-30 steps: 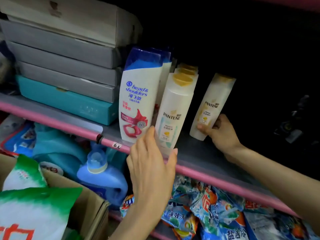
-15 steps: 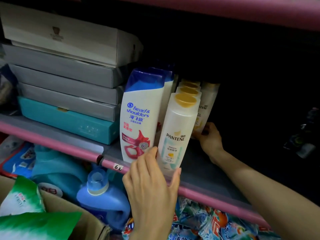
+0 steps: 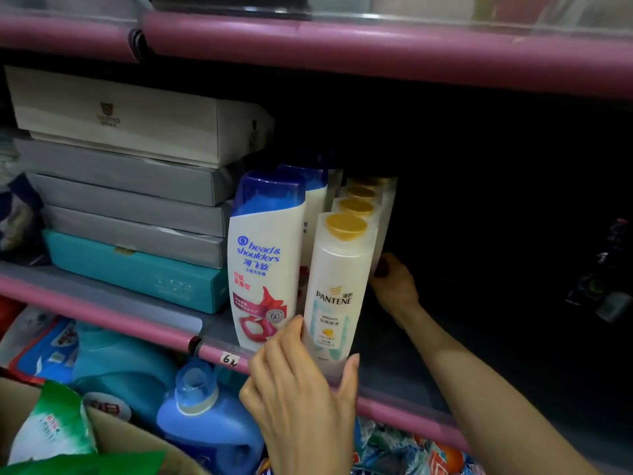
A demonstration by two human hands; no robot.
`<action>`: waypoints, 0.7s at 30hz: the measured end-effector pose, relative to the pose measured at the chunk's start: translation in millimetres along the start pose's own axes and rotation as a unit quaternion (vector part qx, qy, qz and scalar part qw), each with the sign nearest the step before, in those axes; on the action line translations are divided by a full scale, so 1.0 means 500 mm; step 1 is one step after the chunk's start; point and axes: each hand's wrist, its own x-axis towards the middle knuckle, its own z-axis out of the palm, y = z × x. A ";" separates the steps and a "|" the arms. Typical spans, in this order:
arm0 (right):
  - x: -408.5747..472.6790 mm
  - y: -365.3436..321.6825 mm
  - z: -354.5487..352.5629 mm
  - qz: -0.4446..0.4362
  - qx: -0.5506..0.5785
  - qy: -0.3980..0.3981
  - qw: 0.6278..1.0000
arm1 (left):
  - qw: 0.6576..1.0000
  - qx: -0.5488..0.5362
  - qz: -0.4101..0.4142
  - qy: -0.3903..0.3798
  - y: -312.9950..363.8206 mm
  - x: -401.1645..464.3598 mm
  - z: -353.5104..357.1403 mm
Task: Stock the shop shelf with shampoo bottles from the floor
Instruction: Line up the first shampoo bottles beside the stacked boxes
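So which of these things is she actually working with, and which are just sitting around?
In the job:
white gold-capped Pantene bottles
left hand
right hand
pink-edged shelf

Lying about:
blue-capped Head & Shoulders bottle
stacked grey and teal boxes
blue detergent jug

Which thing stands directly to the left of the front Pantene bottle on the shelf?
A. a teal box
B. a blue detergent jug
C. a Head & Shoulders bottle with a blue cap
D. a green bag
C: the Head & Shoulders bottle with its blue cap stands upright right beside the front Pantene bottle, and the teal box lies further left on the same shelf.
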 end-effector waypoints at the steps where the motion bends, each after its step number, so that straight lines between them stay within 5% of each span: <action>1: 0.000 0.001 0.000 -0.003 -0.004 -0.005 1.000 | 1.000 0.001 -0.002 0.002 0.001 0.002 0.003; 21: 0.004 -0.003 -0.007 -0.008 -0.024 -0.086 0.996 | 0.999 -0.006 -0.004 0.038 -0.002 0.008 0.028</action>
